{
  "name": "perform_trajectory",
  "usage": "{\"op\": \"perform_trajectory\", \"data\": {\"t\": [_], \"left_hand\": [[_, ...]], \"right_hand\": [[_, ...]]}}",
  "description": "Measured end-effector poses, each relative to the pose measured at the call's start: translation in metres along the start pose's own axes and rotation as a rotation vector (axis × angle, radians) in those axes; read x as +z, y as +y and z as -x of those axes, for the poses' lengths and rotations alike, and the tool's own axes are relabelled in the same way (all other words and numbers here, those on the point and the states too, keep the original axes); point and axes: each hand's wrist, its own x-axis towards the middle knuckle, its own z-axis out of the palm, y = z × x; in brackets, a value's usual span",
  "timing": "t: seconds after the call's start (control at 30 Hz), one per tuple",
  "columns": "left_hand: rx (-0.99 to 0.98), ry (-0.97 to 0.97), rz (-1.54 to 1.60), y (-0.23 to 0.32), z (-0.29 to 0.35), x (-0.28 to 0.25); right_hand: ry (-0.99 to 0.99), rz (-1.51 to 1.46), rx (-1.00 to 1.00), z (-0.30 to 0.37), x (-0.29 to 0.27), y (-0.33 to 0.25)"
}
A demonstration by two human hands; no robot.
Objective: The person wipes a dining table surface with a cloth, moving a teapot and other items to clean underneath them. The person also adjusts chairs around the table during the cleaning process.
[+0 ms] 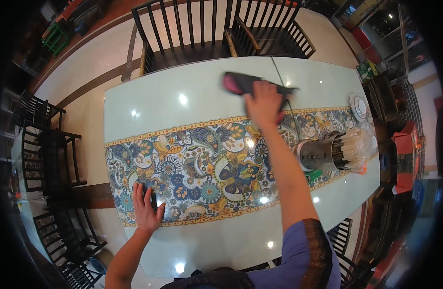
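Note:
My right hand [264, 107] is closed on a dark cloth [241, 83] with a pink patch, pressed toward the far part of the glass-topped table [183, 262]. The cloth is blurred by motion and lies across the pale surface near a seam. My left hand [146, 212] rests flat near the table's left edge, fingers spread, holding nothing. Beneath it runs a paisley and floral patterned runner [216, 178], which crosses the table from left to right. A small dark patch shows between the left thumb and fingers; I cannot tell what it is.
Right of my right forearm, a metal holder [317, 155] full of chopsticks [348, 148] lies on its side or leans over. Clear plastic wrap and wrapped white plates [360, 107] sit at the right end. Dark wooden chairs [187, 50] stand behind the table, others [53, 159] to the left.

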Motion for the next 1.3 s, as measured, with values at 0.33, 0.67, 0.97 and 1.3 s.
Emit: {"op": "perform_trajectory", "data": {"t": [0.33,0.67,0.97,1.3], "left_hand": [[0.04,0.008,-0.007,0.0,0.002,0.004],[0.14,0.102,0.025,-0.013,0.004,0.015],[0.119,0.013,0.031,-0.009,0.006,0.01],[0.154,0.028,-0.051,-0.012,0.007,0.01]], "right_hand": [[-0.259,-0.083,-0.152,0.193,-0.05,-0.169],[-0.334,-0.041,0.201,0.467,-0.175,-0.097],[-0.049,0.096,0.324,0.304,-0.096,-0.062],[0.053,0.062,0.2,0.126,-0.009,-0.109]]}}
